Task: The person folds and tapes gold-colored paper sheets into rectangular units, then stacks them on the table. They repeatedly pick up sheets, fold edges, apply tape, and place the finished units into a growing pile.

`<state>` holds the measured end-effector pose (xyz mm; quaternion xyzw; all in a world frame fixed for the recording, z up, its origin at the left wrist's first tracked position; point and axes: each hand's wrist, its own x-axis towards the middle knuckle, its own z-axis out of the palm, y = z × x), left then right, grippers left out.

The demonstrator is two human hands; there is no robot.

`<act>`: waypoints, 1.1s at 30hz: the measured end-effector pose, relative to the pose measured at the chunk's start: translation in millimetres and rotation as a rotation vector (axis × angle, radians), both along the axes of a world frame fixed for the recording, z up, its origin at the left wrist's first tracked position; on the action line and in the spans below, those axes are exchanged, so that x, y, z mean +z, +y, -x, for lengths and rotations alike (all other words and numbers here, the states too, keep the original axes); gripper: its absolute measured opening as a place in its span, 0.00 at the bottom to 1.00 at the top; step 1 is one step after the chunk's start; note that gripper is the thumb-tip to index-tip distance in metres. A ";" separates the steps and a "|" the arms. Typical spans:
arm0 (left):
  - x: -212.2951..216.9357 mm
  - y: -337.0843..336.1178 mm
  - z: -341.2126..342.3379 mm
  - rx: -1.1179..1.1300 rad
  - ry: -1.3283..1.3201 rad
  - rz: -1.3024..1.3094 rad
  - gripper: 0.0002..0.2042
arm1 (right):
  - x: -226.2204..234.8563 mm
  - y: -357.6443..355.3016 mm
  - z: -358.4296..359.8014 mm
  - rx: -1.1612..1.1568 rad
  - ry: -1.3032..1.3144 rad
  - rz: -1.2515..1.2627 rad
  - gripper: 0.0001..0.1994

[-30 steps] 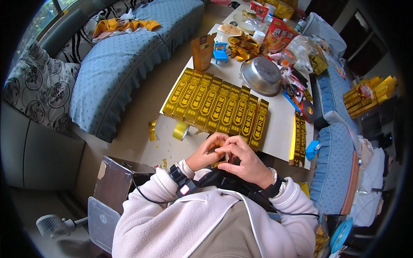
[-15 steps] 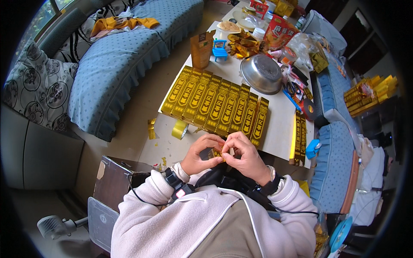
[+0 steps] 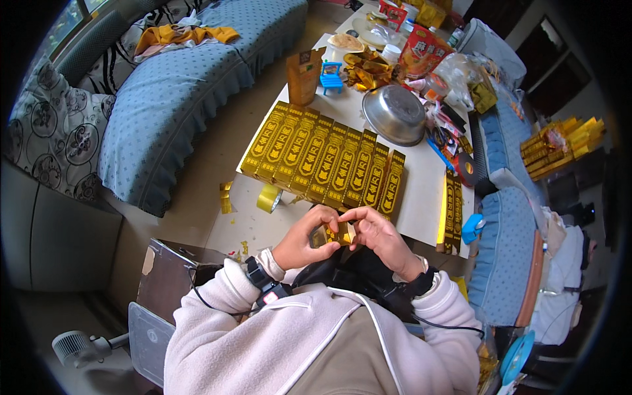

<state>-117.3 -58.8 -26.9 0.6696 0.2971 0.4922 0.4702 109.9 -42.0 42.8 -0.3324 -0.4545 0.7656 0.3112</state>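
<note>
My left hand is closed round a small folded piece of shiny gold paper, its thumb along the near side. My right hand pinches the paper's right end, index finger reaching over the top edge and thumb below. Part of the paper is hidden by the fingers. Just beyond my hands, a row of long gold boxes with dark printed patterns lies side by side on the white table. A roll of yellowish tape stands left of my hands, by the boxes.
Behind the boxes are a steel bowl, a small blue toy chair and a brown pouch. More gold pieces lie at the table's right edge, near a dark tape roll. Blue-covered sofas flank the table.
The gold paper has tipped so that more of its face shows between my hands. My right hand has shifted its fingers to the paper's right end, and its thumb has moved down.
</note>
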 end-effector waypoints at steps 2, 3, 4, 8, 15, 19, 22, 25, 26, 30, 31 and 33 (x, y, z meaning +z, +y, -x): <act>-0.4 0.5 0.9 0.004 0.038 -0.052 0.18 | -3.1 -1.1 -0.9 0.000 -0.042 -0.068 0.13; -0.5 0.9 0.8 -0.015 0.032 -0.037 0.18 | -4.6 -2.1 -0.9 -0.002 -0.063 -0.113 0.13; -0.3 1.1 0.4 -0.028 0.032 -0.033 0.18 | -7.1 -2.4 1.1 -0.006 -0.069 -0.104 0.12; -0.3 0.0 -2.2 -0.031 0.044 -0.037 0.19 | -11.2 -3.8 4.5 -0.064 -0.201 -0.100 0.10; -3.4 -5.1 -0.6 -0.057 0.012 0.098 0.29 | -13.3 -8.3 7.9 -0.145 -0.332 -0.330 0.06; -3.9 -3.2 1.0 -0.055 0.063 0.064 0.31 | -12.7 -6.7 7.5 -0.146 -0.435 -0.465 0.06; -6.1 -3.4 1.6 -0.051 0.056 0.079 0.32 | -6.9 -4.5 8.5 -0.092 -0.476 -0.372 0.10; -11.9 -3.5 4.2 -0.058 0.057 0.110 0.34 | 4.0 -6.3 2.5 -0.017 -0.343 -0.403 0.19; -14.2 -1.7 4.0 -0.059 0.053 0.106 0.35 | 7.3 -6.4 -1.1 0.048 -0.413 -0.473 0.25; -20.7 0.8 -1.6 -0.122 0.019 0.172 0.40 | 12.3 3.5 -22.8 0.170 -0.510 -0.681 0.31; -20.3 0.9 -3.5 -0.138 0.069 0.194 0.40 | 12.6 9.5 -31.4 0.181 -0.487 -0.719 0.32; -16.8 2.3 -7.4 -0.163 0.169 0.234 0.40 | 11.9 21.5 -49.9 0.031 -0.103 -0.462 0.29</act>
